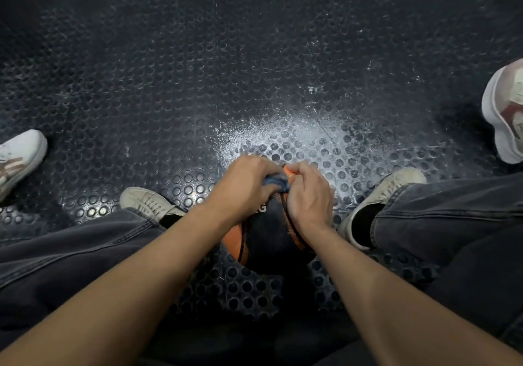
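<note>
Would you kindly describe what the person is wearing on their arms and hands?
No sleeves show: the left forearm and right forearm are bare to the frame edge. The left hand and right hand wear no gloves; no watch, bracelet or ring shows.

Both bare forearms reach from the near edge toward the middle, and there the hands almost touch. The left hand (pixel 249 184) grips a cloth (pixel 278 181). The right hand (pixel 308 196) has curled fingers, but what they hold is hidden.
</note>
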